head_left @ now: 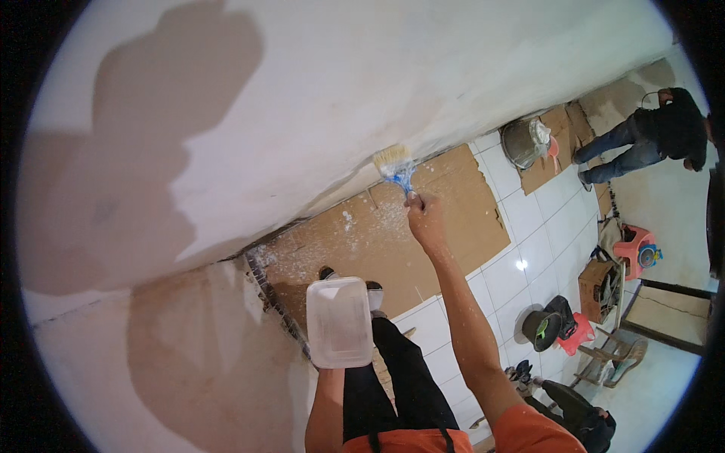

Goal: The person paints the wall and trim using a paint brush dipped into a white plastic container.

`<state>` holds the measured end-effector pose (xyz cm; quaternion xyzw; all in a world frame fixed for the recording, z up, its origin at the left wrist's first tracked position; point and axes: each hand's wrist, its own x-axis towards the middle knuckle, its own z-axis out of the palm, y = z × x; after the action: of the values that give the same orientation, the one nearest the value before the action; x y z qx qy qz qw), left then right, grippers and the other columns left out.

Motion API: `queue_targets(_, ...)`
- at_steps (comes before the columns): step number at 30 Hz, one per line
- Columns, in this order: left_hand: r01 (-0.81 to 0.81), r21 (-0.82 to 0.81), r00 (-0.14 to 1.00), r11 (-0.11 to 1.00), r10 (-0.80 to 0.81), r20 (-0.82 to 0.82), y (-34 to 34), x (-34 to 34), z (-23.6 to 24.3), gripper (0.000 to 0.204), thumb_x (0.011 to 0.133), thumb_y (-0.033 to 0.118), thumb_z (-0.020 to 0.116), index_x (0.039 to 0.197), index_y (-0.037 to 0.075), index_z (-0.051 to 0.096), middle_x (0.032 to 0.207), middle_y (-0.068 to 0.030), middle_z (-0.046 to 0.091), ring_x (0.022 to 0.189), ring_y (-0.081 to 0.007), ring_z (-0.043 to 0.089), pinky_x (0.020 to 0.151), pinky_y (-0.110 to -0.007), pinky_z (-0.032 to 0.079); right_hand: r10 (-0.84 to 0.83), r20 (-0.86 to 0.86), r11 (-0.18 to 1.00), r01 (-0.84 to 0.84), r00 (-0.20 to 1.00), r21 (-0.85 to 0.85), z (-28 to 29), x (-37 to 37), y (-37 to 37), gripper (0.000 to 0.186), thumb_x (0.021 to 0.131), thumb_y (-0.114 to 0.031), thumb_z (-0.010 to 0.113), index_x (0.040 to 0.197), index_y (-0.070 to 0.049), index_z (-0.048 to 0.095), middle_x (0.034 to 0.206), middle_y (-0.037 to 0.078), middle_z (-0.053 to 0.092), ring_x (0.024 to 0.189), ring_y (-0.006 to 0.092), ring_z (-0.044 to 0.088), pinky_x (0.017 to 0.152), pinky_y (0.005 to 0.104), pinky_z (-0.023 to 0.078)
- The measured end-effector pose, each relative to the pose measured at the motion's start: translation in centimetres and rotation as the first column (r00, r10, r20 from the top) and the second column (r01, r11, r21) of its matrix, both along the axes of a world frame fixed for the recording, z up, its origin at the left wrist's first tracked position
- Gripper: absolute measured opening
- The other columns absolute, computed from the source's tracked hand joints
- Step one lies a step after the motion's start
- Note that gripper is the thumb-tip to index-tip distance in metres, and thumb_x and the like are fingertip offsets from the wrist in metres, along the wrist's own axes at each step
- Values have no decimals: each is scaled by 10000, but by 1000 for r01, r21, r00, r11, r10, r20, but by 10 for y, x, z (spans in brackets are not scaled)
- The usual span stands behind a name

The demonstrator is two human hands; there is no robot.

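In the head view my right hand (423, 215) grips the blue handle of a wide paintbrush (394, 160), its pale bristles held up close to the white wall (317, 90) where it meets the floor. Low in the middle, my left hand (329, 371) holds a translucent rectangular plastic container (340, 320) with a whitish inside; most of those fingers are hidden under it. Beneath me a sheet of brown cardboard (464, 223), spattered with white, lies along the wall, and my feet stand on it.
A co-worker (653, 132) stands at upper right near a metal bucket (513, 147). Another person (581, 423) is at lower right. Along the right lie a pink stool (630, 241), cardboard box (593, 291), black bucket (538, 331) and wooden chair (608, 359) on white floor tiles (559, 211).
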<state>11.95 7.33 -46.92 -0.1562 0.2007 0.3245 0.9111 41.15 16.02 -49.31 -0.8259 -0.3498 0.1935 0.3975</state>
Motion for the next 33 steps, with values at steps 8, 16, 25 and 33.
queue_targets(8, -24, 87, 990, 996, 36, -136, -13, -12, -12, 713, 919, 562, 508, 1392, 36, 419, 1199, -221, 565, 968, -371, 615, 743, -524, 586, -32, -353, 937, 151, 935, 315, 205, -43, -2, 391, 998, -296, 485, 812, 25, 608, 619, 79, 516, 606, 155, 476, 576, 350, 395)
queue_targets(16, -44, -6, 999, 999, 44, -9, -9, -22, -6, 737, 914, 551, 528, 1412, 26, 386, 1241, -238, 535, 1016, -395, 600, 778, -540, 576, 16, -150, 1000, -12, 989, 23, -27, -22, 5, 355, 979, -260, 515, 755, 0, 602, 588, 9, 489, 555, 88, 445, 511, 301, 346)
queue_targets(25, -146, -32, 979, 989, 149, 136, -5, -32, 4, 810, 893, 536, 574, 1458, 21, 305, 1321, -274, 465, 1113, -442, 558, 849, -580, 548, -3, -298, 1000, 6, 955, 9, 152, -48, 10, 330, 994, -248, 506, 916, 28, 668, 628, 54, 560, 553, 114, 485, 526, 292, 385)
queue_targets(33, -121, 99, 993, 988, 120, 14, -19, -35, -26, 820, 889, 610, 512, 1429, 13, 360, 1277, -265, 519, 1070, -419, 595, 793, -540, 577, 38, -309, 916, 91, 950, 391, 183, -65, 21, 292, 1006, -227, 494, 982, 29, 634, 588, -35, 426, 481, 32, 353, 426, 214, 242)
